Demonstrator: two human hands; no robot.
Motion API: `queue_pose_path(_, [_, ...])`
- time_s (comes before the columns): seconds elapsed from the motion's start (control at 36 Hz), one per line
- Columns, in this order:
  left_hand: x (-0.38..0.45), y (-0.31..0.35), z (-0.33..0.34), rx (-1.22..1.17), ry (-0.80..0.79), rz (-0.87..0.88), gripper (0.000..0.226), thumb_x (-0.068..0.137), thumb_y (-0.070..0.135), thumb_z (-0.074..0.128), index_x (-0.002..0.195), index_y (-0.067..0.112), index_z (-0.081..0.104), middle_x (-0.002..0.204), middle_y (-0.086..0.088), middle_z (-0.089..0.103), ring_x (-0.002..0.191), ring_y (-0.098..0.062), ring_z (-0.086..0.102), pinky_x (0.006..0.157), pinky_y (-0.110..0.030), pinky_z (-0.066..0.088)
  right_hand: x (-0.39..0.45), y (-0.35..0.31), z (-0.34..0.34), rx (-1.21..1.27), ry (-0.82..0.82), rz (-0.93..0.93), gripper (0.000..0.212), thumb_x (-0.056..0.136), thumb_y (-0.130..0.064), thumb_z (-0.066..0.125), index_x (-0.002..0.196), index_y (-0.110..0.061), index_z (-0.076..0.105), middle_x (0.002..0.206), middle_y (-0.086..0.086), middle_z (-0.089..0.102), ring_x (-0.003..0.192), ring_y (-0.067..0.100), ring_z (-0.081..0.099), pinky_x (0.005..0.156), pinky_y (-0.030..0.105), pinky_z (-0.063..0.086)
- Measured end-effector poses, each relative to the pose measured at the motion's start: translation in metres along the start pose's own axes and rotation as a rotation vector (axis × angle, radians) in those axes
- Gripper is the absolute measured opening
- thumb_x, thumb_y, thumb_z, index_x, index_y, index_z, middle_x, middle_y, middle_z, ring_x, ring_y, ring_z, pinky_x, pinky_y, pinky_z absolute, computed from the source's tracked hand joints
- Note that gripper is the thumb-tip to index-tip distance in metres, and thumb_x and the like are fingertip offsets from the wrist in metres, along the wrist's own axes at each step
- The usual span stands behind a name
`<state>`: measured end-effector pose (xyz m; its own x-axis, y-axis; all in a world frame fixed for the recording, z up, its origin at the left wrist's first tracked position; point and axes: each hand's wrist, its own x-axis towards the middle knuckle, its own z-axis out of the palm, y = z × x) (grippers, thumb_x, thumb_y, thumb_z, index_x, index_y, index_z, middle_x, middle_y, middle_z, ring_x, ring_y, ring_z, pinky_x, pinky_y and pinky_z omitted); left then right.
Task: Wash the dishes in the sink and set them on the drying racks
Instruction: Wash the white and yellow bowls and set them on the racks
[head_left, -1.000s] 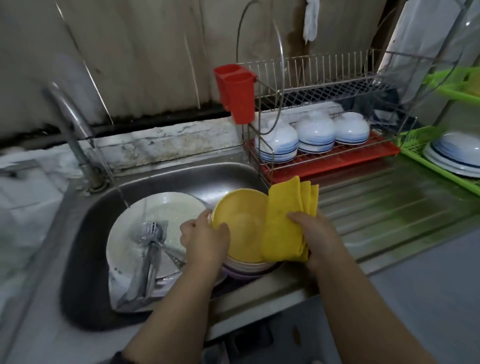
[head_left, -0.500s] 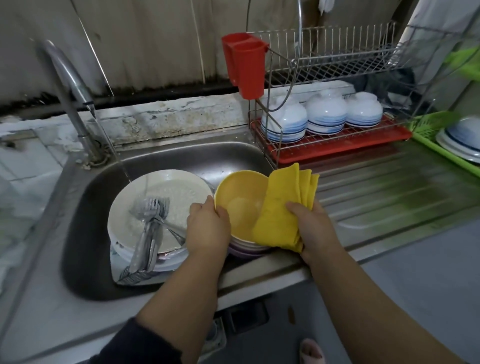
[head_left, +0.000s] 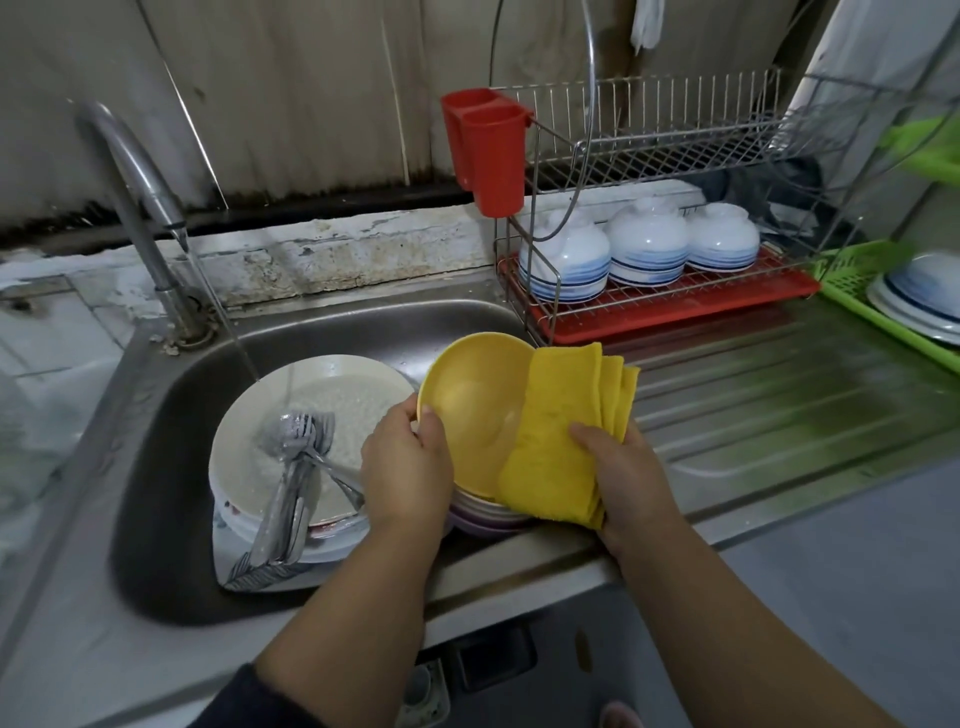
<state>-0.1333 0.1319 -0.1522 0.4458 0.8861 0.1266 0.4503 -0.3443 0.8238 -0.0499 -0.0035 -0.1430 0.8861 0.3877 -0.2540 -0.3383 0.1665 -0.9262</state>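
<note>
left hand (head_left: 402, 460) grips the near-left rim of a round yellow plastic bowl (head_left: 475, 415), thumb hooked over the edge and fingers curled behind it, tilting the bowl up so its hollow faces the camera. right hand (head_left: 626, 470) clamps a folded yellow cloth (head_left: 561, 447) against the bowl's right side, fingers wrapped round the cloth's near edge while its layered corners stick up past the rim. the bowl sits on top of a short stack of pale and purple bowls (head_left: 488, 514) at the near-right of the stainless steel sink (head_left: 171, 467). to the left in the sink lies a stack of round white plates (head_left: 322, 415) holding soapy water, with a bundle of metal spoons and forks (head_left: 291, 478) lying across it. a curved metal tap (head_left: 137, 192) at the far left runs a thin stream of water onto the plates. on the far right a two-tier wire drying rack (head_left: 675, 135) stands on a red tray, with three blue-banded white bowls (head_left: 647, 247) upside down on its lower tier and a red plastic cutlery holder (head_left: 488, 150) hung on its left end. a green plastic basket (head_left: 852, 280) at the right edge holds more white dishes.
</note>
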Motion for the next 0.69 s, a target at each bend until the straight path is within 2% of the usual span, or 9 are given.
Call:
queue_pose_path(0.06, [-0.001, 0.001, -0.001, -0.026, 0.004, -0.029, 0.033, 0.098, 0.026, 0.036, 0.119, 0.009, 0.056, 0.089, -0.001, 0.056, 0.083, -0.021, 0.051, 0.064, -0.031, 0.033, 0.000, 0.001, 0.000, -0.011, -0.009, 0.001, 0.022, 0.092, -0.012, 0.056, 0.094, -0.034, 0.054, 0.094, -0.006, 0.062, 0.088, 0.019, 0.061, 0.078, 0.041, 0.051])
queue_pose_path(0.19, [0.000, -0.001, 0.001, -0.110, -0.028, -0.054, 0.033, 0.099, 0.031, 0.034, 0.124, 0.012, 0.047, 0.101, -0.009, 0.058, 0.085, -0.025, 0.054, 0.063, -0.032, 0.034, 0.001, -0.001, -0.001, -0.026, -0.014, 0.012, 0.023, 0.092, -0.015, 0.057, 0.103, -0.034, 0.052, 0.097, -0.006, 0.061, 0.092, 0.021, 0.060, 0.085, 0.046, 0.051])
queue_pose_path(0.28, [0.000, -0.001, 0.002, -0.156, -0.043, -0.050, 0.031, 0.099, 0.031, 0.035, 0.122, 0.013, 0.046, 0.104, -0.010, 0.058, 0.089, -0.026, 0.054, 0.067, -0.033, 0.038, 0.002, 0.000, -0.002, -0.029, -0.020, 0.015, 0.022, 0.092, -0.014, 0.057, 0.096, -0.035, 0.052, 0.096, -0.006, 0.061, 0.091, 0.021, 0.060, 0.082, 0.044, 0.051])
queue_pose_path(0.36, [-0.001, 0.000, 0.001, -0.192, -0.055, -0.021, 0.029, 0.098, 0.033, 0.037, 0.120, 0.016, 0.045, 0.109, -0.008, 0.056, 0.097, -0.026, 0.054, 0.077, -0.039, 0.046, 0.002, 0.000, -0.003, -0.024, -0.020, 0.018, 0.023, 0.092, -0.013, 0.056, 0.094, -0.035, 0.052, 0.093, -0.006, 0.061, 0.086, 0.019, 0.059, 0.069, 0.037, 0.051])
queue_pose_path(0.44, [-0.003, 0.005, -0.001, -0.207, -0.037, 0.026, 0.020, 0.096, 0.037, 0.040, 0.111, 0.024, 0.043, 0.108, -0.004, 0.055, 0.099, -0.025, 0.054, 0.083, -0.043, 0.048, 0.003, -0.001, -0.003, -0.018, -0.031, 0.026, 0.023, 0.092, -0.013, 0.056, 0.099, -0.034, 0.051, 0.093, -0.006, 0.060, 0.085, 0.019, 0.059, 0.070, 0.037, 0.049])
queue_pose_path(0.5, [-0.005, 0.012, -0.004, -0.200, -0.024, 0.074, 0.038, 0.086, 0.052, 0.039, 0.112, 0.024, 0.045, 0.105, 0.001, 0.055, 0.101, -0.024, 0.054, 0.086, -0.047, 0.048, 0.004, -0.001, -0.003, -0.019, -0.040, 0.036, 0.023, 0.092, -0.014, 0.056, 0.105, -0.032, 0.049, 0.094, -0.006, 0.059, 0.086, 0.019, 0.058, 0.074, 0.039, 0.049])
queue_pose_path(0.58, [-0.006, 0.020, -0.006, -0.154, -0.060, 0.124, 0.077, 0.074, 0.064, 0.037, 0.136, 0.019, 0.043, 0.122, -0.001, 0.054, 0.117, -0.025, 0.048, 0.099, -0.049, 0.042, 0.005, -0.001, -0.002, 0.010, -0.061, 0.056, 0.026, 0.092, -0.013, 0.056, 0.108, -0.032, 0.049, 0.096, -0.003, 0.060, 0.087, 0.021, 0.059, 0.073, 0.039, 0.050])
queue_pose_path(0.64, [-0.002, 0.025, -0.006, -0.132, -0.090, 0.143, 0.074, 0.071, 0.060, 0.043, 0.135, 0.022, 0.046, 0.126, -0.002, 0.053, 0.121, -0.024, 0.045, 0.102, -0.048, 0.039, 0.006, -0.002, -0.001, 0.040, -0.075, 0.064, 0.026, 0.092, -0.011, 0.056, 0.108, -0.031, 0.051, 0.096, -0.003, 0.061, 0.088, 0.022, 0.060, 0.071, 0.038, 0.051])
queue_pose_path(0.69, [-0.001, 0.032, -0.006, -0.195, -0.120, 0.099, 0.060, 0.076, 0.051, 0.052, 0.129, 0.024, 0.048, 0.122, 0.000, 0.053, 0.116, -0.022, 0.048, 0.099, -0.045, 0.041, 0.007, -0.002, -0.001, 0.066, -0.082, 0.078, 0.028, 0.092, -0.010, 0.055, 0.112, -0.029, 0.052, 0.099, -0.001, 0.063, 0.091, 0.024, 0.061, 0.071, 0.039, 0.052])
